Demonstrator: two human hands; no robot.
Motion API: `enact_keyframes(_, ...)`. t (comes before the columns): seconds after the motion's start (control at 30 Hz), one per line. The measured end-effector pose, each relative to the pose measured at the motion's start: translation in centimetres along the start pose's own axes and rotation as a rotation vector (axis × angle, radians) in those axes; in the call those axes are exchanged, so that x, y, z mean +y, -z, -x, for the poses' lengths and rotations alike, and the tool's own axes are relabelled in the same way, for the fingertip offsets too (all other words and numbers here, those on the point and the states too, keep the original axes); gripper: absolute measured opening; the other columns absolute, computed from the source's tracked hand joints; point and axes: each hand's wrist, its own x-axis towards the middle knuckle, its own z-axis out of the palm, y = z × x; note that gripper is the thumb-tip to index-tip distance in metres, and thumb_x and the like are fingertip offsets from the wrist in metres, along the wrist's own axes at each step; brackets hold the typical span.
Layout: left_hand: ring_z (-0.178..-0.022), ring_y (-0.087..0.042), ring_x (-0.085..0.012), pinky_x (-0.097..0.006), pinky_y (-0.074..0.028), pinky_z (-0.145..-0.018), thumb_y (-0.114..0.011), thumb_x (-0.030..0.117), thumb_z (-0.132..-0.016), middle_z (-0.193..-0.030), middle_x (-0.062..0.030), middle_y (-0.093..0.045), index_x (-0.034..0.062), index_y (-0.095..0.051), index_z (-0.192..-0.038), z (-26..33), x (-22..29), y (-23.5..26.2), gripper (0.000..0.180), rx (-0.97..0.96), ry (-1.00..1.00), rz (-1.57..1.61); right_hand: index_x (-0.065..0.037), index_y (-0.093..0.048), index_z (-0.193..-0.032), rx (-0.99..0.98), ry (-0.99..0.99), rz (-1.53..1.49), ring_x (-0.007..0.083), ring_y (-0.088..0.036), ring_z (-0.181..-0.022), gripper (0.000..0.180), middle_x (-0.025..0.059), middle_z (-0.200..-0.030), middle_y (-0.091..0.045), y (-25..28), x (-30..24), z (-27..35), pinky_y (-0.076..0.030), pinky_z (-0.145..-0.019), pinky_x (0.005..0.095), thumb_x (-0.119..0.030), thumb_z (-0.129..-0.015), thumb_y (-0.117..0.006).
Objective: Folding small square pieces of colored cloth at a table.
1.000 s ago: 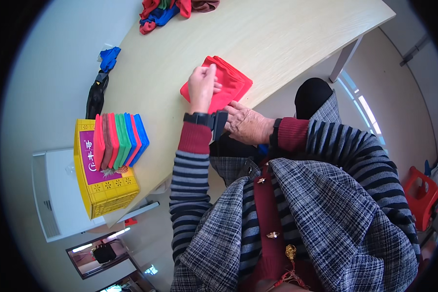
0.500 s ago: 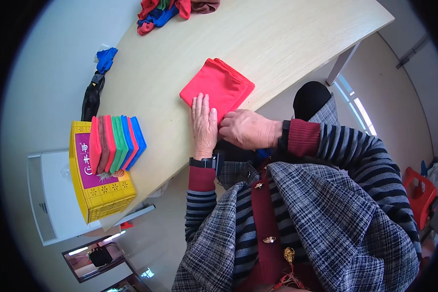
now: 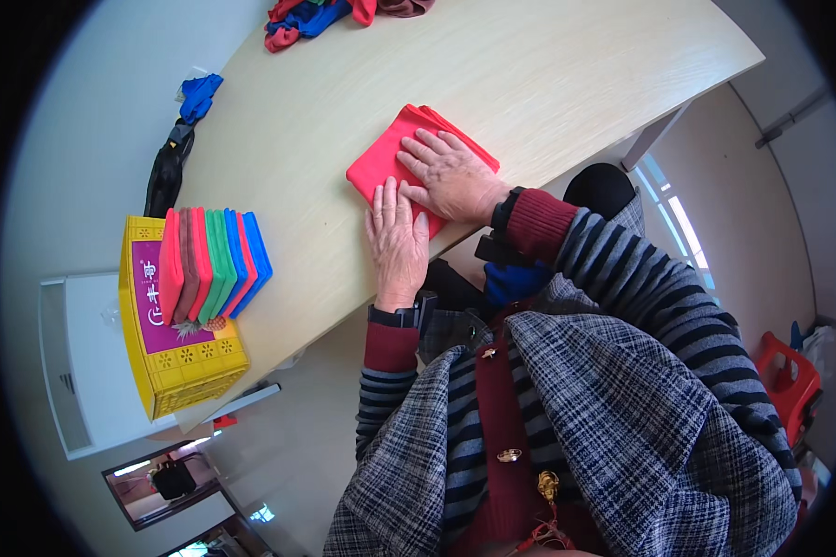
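Observation:
A folded red cloth (image 3: 381,165) lies on the light wooden table (image 3: 316,111) in front of me. My right hand (image 3: 450,176) rests flat across its middle, fingers stretched out toward the upper left. Beside it, my left hand (image 3: 398,243) lies with straight fingers on the cloth's near left edge, its palm partly over the table. The fingertips of the left hand come close to the right thumb. Neither hand grips anything. Layered folds show along the cloth's far right side, while its near corner is partly covered by my hands.
At the left, several folded cloths (image 3: 215,265) in red, brown, green and blue stand in a row by a yellow and purple box (image 3: 190,367). Loose crumpled cloths (image 3: 311,17) lie at the far edge. A black object (image 3: 167,172) with blue cloth (image 3: 198,97) sits along the left edge.
My right hand has moved from the cloth's near corner up onto its middle, and its curled fingers have opened flat. The left hand stays at the near left edge.

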Motion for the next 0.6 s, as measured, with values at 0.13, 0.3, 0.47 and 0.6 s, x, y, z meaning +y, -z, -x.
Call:
enact_keyframes(0.13, -0.152, -0.025, -0.0330, -0.054, -0.022, -0.121, -0.046, 0.033, -0.105, -0.164, -0.0124, -0.029, 0.0048, -0.036, -0.155, 0.8, 0.3, 0.4, 0.058, 0.006, 0.032, 0.004, -0.005, -0.042, -0.152, -0.008, -0.017, 0.016, 0.0307, -0.026, -0.153, 0.067, 0.0138, -0.161, -0.037, 0.1, 0.6, -0.2, -0.016, -0.126, 0.0461, -0.052, -0.104, -0.041)
enact_keyframes(0.3, -0.153, -0.025, -0.0312, -0.055, -0.022, -0.121, -0.046, 0.032, -0.105, -0.165, -0.0123, -0.028, 0.0056, -0.036, -0.155, 2.2, 0.2, 1.2, 0.058, 0.032, 0.062, 0.048, -0.004, -0.042, -0.152, -0.028, -0.032, 0.073, 0.0315, -0.028, -0.152, 0.068, 0.0148, -0.161, -0.037, 1.0, 1.5, -0.5, -0.019, -0.125, 0.0473, -0.050, -0.103, -0.044)
enact_keyframes(0.47, -0.146, -0.037, -0.0316, -0.047, -0.027, -0.120, -0.044, 0.032, -0.106, -0.157, -0.0151, -0.042, 0.0038, -0.043, -0.151, 2.3, -0.9, 3.1, 0.053, 0.025, 0.094, 0.155, -0.004, -0.042, -0.151, -0.017, -0.068, 0.182, 0.0326, -0.030, -0.150, 0.068, 0.0150, -0.159, -0.039, 2.5, 2.0, -1.5, -0.022, -0.123, 0.0501, -0.050, -0.102, -0.045)
enact_keyframes(0.6, -0.134, -0.050, -0.0349, -0.046, -0.035, -0.116, -0.050, 0.025, -0.104, -0.146, -0.0163, -0.054, 0.0014, -0.052, -0.143, 0.3, -3.7, 4.7, 0.045, 0.095, 0.141, 0.298, -0.004, -0.043, -0.151, -0.005, 0.033, 0.181, 0.0337, -0.030, -0.150, 0.066, 0.0157, -0.158, -0.040, 2.6, 0.7, -2.5, -0.022, -0.124, 0.0491, -0.048, -0.102, -0.046)
